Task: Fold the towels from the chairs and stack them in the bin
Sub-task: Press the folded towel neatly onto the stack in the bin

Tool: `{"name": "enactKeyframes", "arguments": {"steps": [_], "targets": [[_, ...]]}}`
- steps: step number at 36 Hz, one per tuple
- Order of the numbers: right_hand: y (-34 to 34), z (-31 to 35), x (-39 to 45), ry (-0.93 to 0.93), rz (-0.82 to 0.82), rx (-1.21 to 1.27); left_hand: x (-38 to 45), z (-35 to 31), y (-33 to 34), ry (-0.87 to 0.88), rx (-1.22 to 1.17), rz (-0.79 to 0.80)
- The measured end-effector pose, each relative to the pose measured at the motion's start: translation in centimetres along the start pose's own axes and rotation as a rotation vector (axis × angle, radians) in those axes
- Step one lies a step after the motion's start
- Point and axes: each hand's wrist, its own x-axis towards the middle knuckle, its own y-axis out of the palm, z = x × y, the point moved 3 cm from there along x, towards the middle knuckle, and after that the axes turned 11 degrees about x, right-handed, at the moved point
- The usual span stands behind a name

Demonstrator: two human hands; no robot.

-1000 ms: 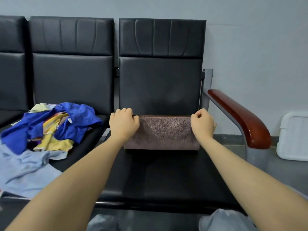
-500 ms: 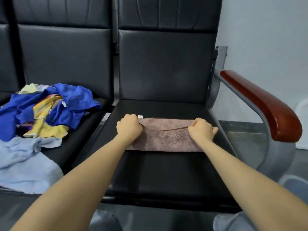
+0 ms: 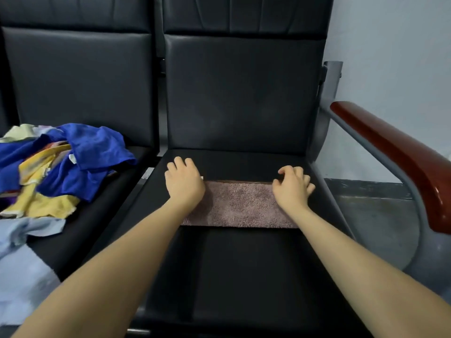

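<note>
A brown towel lies folded into a flat narrow strip across the black seat of the right-hand chair. My left hand rests on the strip's left end with relaxed fingers reaching past its far edge. Over the right end sits my right hand, fingers loosely bent, touching the far right corner. Neither hand grips the cloth. A heap of unfolded towels, blue, yellow and pale blue, covers the seat to the left. No bin is in sight.
A red-brown wooden armrest on a grey metal frame borders the chair on the right. Grey floor and a pale wall lie beyond it. Black backrests rise behind both seats.
Both hands held the towel's top edge up in fists, then laid it down onto the seat as a folded strip. Their fingers have let go and now lie on the cloth.
</note>
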Motion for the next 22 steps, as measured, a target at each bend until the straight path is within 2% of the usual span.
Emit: {"name": "enactKeyframes", "arguments": {"steps": [4,7,10,14,17,22], "targets": [[0.7,0.7,-1.2,-0.259,0.107,0.007,-2.2,-0.8,1.0,-0.077,0.049,-0.083],[1.5,1.4,-2.4,-0.445,0.226,-0.016,-3.9,-0.8,1.3,-0.118,0.106,0.041],[2.3,1.9,-3.4,-0.461,0.408,0.029,-4.5,-0.6,1.7,-0.163,0.064,0.151],[2.6,1.9,-4.6,-0.449,0.591,-0.154,-5.0,0.3,1.2,-0.207,0.082,0.166],[2.3,1.9,-5.4,-0.426,0.639,-0.231,-5.6,1.1,1.1,-0.231,0.086,0.196],[2.3,1.8,-6.1,-0.417,0.626,-0.264,-6.6,2.1,1.3,-0.209,0.049,0.17]]}}
